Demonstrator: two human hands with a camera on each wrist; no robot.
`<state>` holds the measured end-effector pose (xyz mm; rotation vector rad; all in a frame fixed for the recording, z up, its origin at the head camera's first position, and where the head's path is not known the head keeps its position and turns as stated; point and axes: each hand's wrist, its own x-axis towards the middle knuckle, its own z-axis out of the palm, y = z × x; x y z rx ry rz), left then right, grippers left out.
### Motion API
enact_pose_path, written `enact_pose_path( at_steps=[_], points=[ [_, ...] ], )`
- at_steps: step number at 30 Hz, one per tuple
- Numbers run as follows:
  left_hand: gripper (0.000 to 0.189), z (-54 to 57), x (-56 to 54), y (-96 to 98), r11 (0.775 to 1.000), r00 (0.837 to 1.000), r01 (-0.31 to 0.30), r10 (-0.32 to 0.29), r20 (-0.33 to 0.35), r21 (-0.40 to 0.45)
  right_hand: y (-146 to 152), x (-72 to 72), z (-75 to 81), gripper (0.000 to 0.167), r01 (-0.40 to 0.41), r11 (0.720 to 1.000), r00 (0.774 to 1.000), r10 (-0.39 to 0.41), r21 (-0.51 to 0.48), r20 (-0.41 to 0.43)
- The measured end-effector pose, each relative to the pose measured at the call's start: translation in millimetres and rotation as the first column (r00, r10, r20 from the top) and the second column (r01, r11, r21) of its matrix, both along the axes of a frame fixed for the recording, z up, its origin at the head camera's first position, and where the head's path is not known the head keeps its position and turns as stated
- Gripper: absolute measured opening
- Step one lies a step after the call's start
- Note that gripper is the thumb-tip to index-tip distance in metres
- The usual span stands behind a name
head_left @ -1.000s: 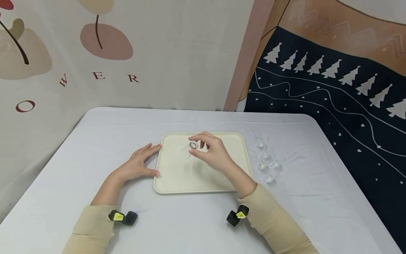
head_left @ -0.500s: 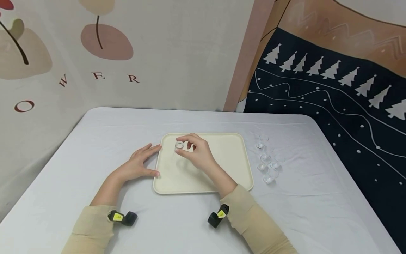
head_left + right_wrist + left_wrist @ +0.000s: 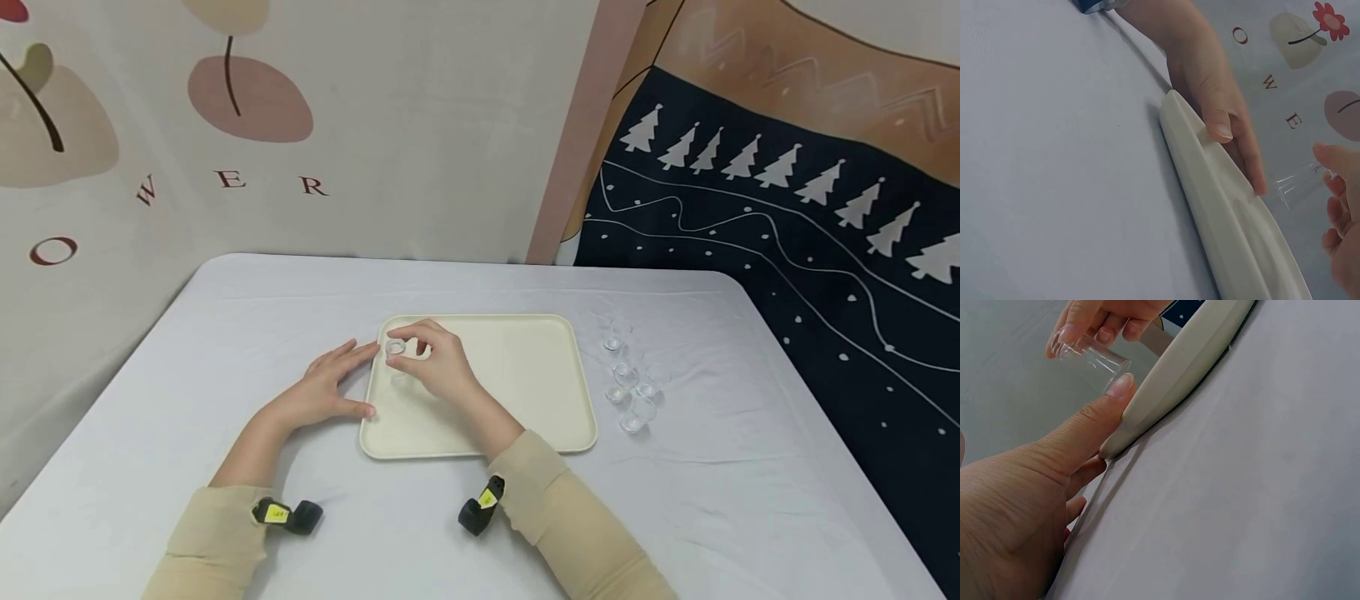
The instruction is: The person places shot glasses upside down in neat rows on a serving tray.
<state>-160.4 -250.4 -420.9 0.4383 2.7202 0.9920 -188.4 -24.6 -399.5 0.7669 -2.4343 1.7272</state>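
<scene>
Center frame, the right hand (image 3: pixel 441 362) pinches a clear cup (image 3: pixel 1093 361) over the tray (image 3: pixel 525 375), an apparent placement calling for gentle lowering, as the spread left hand (image 3: pixel 326 390) touches its edge.

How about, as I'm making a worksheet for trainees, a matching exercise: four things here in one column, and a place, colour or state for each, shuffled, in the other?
Column one
1. left hand
2. right hand
3. tray
4. loose cups

Column two
A. cream-coloured, flat on the white table
B. touches the tray's left edge, fingers extended
C. grouped to the right of the tray
D. pinches a clear cup between thumb and fingers

Right pairs: 1-B, 2-D, 3-A, 4-C
</scene>
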Motion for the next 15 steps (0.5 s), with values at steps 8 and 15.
enact_pose_path(
  at_steps=[8, 15],
  points=[
    [0.104, -0.8, -1.2, 0.2, 1.000, 1.000, 0.010, -0.010, -0.008, 0.000, -8, -2.2, -6.4, 0.031, 0.016, 0.999, 1.000, -0.016, 0.031, 0.021],
    [0.103, -1.8, -1.7, -0.8, 1.000, 1.000, 0.011, -0.011, -0.006, 0.000, -12, -3.8, -14.0, 0.031, 0.019, 0.995, 0.998, -0.024, 0.099, 0.056]
  ],
)
